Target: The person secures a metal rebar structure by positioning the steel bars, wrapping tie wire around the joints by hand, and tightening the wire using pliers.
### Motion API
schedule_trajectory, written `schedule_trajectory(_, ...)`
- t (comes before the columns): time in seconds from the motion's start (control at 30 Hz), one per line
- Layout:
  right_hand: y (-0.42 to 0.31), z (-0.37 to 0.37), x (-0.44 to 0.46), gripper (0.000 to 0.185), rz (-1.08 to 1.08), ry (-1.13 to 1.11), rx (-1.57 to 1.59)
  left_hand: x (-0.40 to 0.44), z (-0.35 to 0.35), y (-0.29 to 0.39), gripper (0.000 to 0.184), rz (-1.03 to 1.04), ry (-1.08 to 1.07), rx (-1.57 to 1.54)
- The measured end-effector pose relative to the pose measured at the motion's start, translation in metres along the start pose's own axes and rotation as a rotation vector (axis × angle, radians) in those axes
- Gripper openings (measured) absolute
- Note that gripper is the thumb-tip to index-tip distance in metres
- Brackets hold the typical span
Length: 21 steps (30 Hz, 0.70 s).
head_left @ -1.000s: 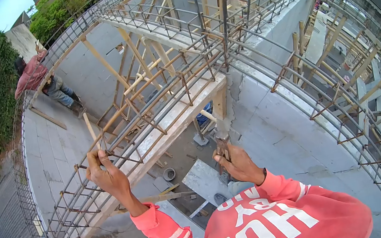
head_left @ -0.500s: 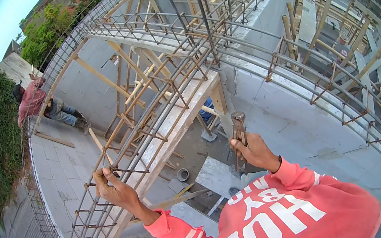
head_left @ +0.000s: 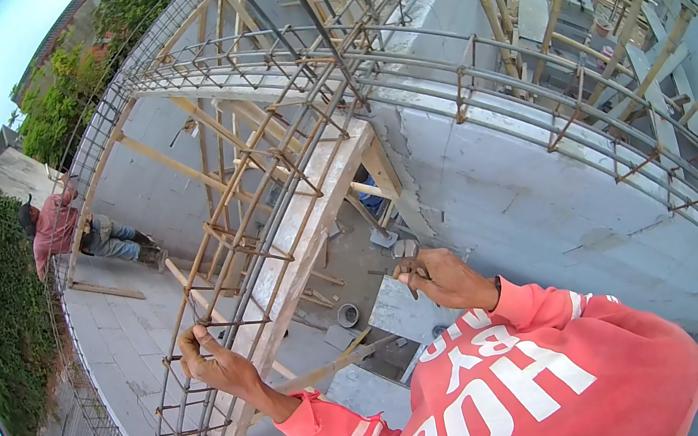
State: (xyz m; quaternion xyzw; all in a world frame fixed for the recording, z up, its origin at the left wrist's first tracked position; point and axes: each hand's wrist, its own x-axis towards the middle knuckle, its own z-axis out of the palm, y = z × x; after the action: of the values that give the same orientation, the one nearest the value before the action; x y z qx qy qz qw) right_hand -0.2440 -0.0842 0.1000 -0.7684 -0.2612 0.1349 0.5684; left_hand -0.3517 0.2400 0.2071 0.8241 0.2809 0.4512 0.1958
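A rebar cage [head_left: 268,259] of long steel bars and square stirrups runs diagonally over a timber-edged beam form [head_left: 296,204]. At its near left part, my left hand [head_left: 218,362] has thumb and fingers pinched on a stirrup [head_left: 237,323]. Whether a thin wire is also between the fingertips, I cannot tell. My right hand [head_left: 452,280] is closed around a pair of pincers [head_left: 405,250], whose metal head sticks out above the fist. The pincers are held in front of my chest, apart from the cage, and the fingers hide most of their handles.
Upright bars [head_left: 326,28] rise where the cages meet. Another cage [head_left: 573,120] tops the wall [head_left: 491,185] on the right. Below lie a bucket [head_left: 348,315] and boards. Another person [head_left: 59,225] is by the far-left wall, near bamboo props.
The view has shifted, and the structure appears farther left. My right hand has moved slightly left, tilting the pincers so their handles show less. My left hand stays at the stirrup.
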Motion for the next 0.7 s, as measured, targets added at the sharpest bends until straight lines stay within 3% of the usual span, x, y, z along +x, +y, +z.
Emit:
schedule_trajectory(0.1, 0.003, -0.011, 0.0, 0.029, 0.039, 0.049, 0.003, 0.0, 0.0, -0.001, 0.034, -0.002, 0.007, 0.012)
schedule_trajectory(0.17, 0.005, -0.026, -0.002, 0.029, 0.049, 0.091, 0.039, 0.001, 0.0, -0.004, 0.034, 0.106, 0.021, 0.065)
schedule_trajectory(0.37, -0.022, -0.134, -0.025, 0.034, 0.155, 0.54, 0.146, -0.003, -0.001, -0.013, 0.036, 0.216, 0.029, 0.161)
schedule_trajectory(0.57, -0.092, -0.225, -0.097, 0.029, -0.086, 1.148, 0.14, -0.002, 0.007, -0.022, 0.037, 0.309, 0.082, 0.129)
schedule_trajectory(0.7, -0.12, -0.264, -0.141, 0.028, -0.198, 1.312, 0.084, -0.002, 0.005, -0.02, 0.04, 0.27, 0.095, 0.14)
